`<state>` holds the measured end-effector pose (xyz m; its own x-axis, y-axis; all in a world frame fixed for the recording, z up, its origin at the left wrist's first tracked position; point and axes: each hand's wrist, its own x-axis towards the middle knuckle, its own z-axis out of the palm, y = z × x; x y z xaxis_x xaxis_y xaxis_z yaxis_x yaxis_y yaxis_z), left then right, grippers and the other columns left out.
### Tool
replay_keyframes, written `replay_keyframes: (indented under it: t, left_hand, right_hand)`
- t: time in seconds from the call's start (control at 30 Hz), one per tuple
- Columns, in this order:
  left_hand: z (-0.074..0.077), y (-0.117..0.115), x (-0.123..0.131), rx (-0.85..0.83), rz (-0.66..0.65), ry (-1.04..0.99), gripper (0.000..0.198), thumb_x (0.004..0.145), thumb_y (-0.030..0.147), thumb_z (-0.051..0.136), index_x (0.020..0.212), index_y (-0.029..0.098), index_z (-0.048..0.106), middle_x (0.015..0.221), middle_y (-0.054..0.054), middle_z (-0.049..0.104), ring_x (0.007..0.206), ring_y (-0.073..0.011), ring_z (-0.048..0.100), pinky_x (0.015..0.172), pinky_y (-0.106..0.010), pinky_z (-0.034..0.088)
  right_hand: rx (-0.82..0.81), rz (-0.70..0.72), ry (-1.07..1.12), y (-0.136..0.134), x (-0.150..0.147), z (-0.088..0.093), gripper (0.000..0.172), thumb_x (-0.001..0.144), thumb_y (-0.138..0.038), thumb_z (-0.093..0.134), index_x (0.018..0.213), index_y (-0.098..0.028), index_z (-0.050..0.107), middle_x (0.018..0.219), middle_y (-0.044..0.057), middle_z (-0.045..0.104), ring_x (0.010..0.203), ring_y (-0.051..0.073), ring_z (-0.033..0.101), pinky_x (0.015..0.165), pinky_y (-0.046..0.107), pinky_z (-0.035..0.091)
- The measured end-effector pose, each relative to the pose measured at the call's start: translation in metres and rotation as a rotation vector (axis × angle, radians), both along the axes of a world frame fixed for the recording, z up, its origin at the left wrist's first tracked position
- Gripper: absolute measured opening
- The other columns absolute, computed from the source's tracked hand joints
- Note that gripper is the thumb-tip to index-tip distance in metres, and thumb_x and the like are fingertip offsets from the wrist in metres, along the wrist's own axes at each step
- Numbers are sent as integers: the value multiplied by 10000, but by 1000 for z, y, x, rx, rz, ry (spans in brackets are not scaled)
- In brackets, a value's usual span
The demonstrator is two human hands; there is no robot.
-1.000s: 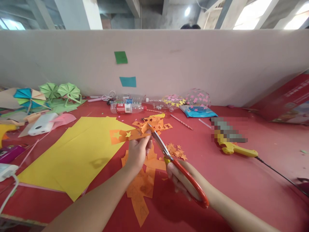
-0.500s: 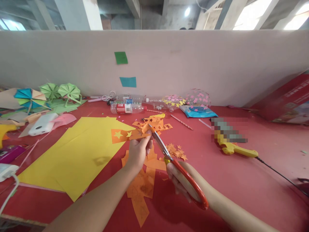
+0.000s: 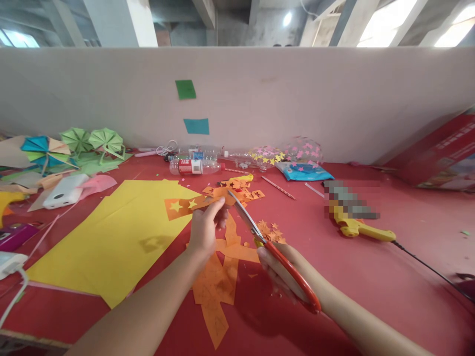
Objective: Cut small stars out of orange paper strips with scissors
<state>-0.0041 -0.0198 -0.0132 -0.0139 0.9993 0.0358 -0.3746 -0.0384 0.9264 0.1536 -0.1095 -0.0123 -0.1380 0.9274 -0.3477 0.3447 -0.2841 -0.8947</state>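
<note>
Pinched in my left hand (image 3: 206, 227) is a strip of orange paper (image 3: 202, 201) with star-shaped holes at its left end. My right hand (image 3: 278, 264) is closed around the red-handled scissors (image 3: 285, 267), whose blades point up and left, their tips at the right end of the strip. Beyond the strip lie orange scraps (image 3: 252, 194) with star cut-outs. A small heap of orange paper stars (image 3: 270, 231) is right of the blades. Below my hands lie loose orange paper pieces (image 3: 215, 282) with faint drawn lines.
Yellow paper sheets (image 3: 111, 232) cover the left of the red table (image 3: 371, 291). Along the back lie a plastic bottle (image 3: 208, 167), star-covered clear bottles (image 3: 267, 155) and a blue packet (image 3: 306, 172). A yellow glue gun (image 3: 367, 231) with a cord lies right; paper umbrellas (image 3: 107, 141) stand left.
My left hand has shifted slightly left and toward me with the orange strip, away from the scissors. The scissors have stayed nearly in place.
</note>
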Motion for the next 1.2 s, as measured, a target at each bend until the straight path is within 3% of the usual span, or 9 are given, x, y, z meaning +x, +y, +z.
replay_keyframes:
  t: [0.47, 0.7, 0.9, 1.07, 1.2]
  left_hand:
    - [7, 2, 0, 17, 46, 0, 245, 719, 319, 622, 545, 166, 543, 464, 25, 523, 413, -70, 440, 428, -203, 341]
    - [4, 3, -1, 38, 20, 27, 235, 738, 328, 611, 567, 172, 566, 473, 26, 526, 413, -71, 438, 430, -204, 342]
    - [5, 2, 0, 79, 58, 55, 272, 739, 324, 624, 541, 191, 494, 451, 38, 501, 405, -75, 447, 423, -204, 349]
    - [3, 3, -1, 87, 49, 51, 277, 750, 314, 621, 548, 195, 472, 440, 47, 481, 408, -74, 444, 424, -196, 357]
    - [4, 4, -2, 94, 32, 57, 270, 757, 298, 610, 547, 190, 481, 441, 46, 489, 399, -69, 439, 423, -195, 355]
  right_hand:
    - [-12, -10, -26, -1, -2, 3, 475, 794, -618, 551, 607, -224, 362, 410, -98, 356, 288, 61, 349, 359, 221, 366]
    - [6, -11, -2, -2, -2, 4, 508, 759, -681, 538, 615, -218, 387, 402, -106, 356, 293, 48, 325, 345, 202, 319]
    - [6, 22, -5, -1, 0, 7, 539, 723, -740, 521, 648, -214, 427, 428, -95, 394, 316, 55, 357, 308, 183, 295]
    - [28, 48, 8, 1, 3, 8, 556, 720, -759, 506, 622, -226, 382, 412, -107, 352, 333, 65, 387, 351, 197, 353]
    - [33, 96, 77, 2, 7, 2, 538, 785, -742, 441, 652, -222, 407, 346, -129, 335, 297, 55, 334, 487, 254, 473]
